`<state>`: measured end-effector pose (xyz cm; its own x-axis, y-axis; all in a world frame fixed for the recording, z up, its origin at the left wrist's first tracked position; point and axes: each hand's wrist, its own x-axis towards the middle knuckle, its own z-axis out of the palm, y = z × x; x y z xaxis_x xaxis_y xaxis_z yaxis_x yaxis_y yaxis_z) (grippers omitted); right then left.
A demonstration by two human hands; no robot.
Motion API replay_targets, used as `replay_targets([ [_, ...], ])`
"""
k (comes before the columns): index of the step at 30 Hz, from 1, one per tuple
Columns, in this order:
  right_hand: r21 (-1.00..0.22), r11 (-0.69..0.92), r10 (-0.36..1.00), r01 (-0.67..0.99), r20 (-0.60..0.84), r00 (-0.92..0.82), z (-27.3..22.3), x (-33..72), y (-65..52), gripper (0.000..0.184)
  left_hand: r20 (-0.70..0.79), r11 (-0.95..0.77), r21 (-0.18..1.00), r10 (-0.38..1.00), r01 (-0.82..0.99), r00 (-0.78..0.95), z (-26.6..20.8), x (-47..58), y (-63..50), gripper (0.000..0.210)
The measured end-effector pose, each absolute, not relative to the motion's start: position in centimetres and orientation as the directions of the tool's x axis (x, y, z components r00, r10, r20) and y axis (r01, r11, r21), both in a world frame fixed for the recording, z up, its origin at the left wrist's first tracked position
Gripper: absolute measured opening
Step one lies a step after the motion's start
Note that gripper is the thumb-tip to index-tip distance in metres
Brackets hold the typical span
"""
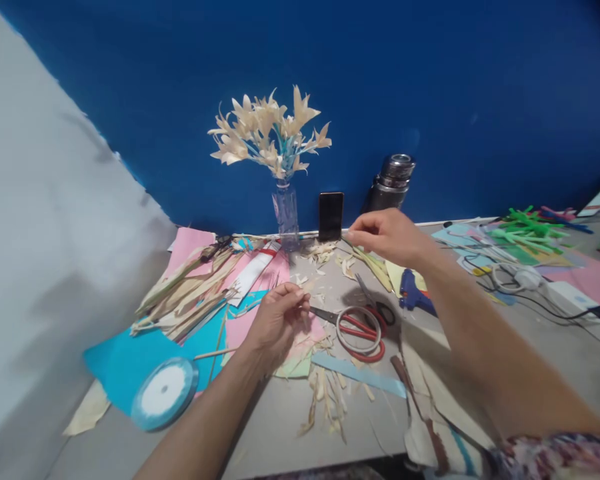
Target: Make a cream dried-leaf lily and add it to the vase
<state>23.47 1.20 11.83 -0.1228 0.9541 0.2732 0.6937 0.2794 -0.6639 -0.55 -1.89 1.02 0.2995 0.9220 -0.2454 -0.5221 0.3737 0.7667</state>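
Note:
My left hand (283,320) is over the middle of the table with its fingertips pinched together; whatever they hold is too small to make out. Just right of it lie red-handled scissors (365,343) with a whitish ring (341,339) on top. My right hand (393,235) reaches farther back, thumb and finger closed, in front of a dark phone (331,215) leaning on the wall. What is between those fingers cannot be told. Below it lie pale green husk strips (377,270). Cream husk flowers (267,123) stand in a clear bottle (286,213).
Dried husks (187,293) and blue sheets (125,363) lie left, with a ribbon spool (164,393) in front. A blue glue gun (415,293), a dark flask (391,187), cables and green pipe cleaners (530,230) are on the right. Husk scraps (327,397) litter the front.

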Motion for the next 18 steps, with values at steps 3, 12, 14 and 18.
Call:
replay_targets([
  [3,-0.414,0.226,0.974,0.882,0.104,-0.201,10.0,24.5,-0.2,0.021,-0.242,0.358,0.805,0.926,-0.473,0.288,1.1,-0.8,-1.7,0.026],
  [12,-0.294,0.029,0.968,0.955,-0.231,-0.1,0.9,27.1,-5.0,0.013,-0.24,0.333,0.871,0.93,-0.362,0.277,1.0,-0.9,-1.6,0.027],
  [14,-0.297,-0.012,0.971,0.955,-0.233,-0.06,0.7,27.0,-5.4,0.014,-0.239,0.331,0.872,0.931,-0.361,0.276,0.9,-0.8,-1.7,0.026],
  [18,-0.272,-0.085,0.975,0.958,-0.221,0.024,0.9,26.7,-5.6,0.02,-0.224,0.315,0.88,0.935,-0.356,0.274,0.7,-0.8,-1.6,0.026],
])
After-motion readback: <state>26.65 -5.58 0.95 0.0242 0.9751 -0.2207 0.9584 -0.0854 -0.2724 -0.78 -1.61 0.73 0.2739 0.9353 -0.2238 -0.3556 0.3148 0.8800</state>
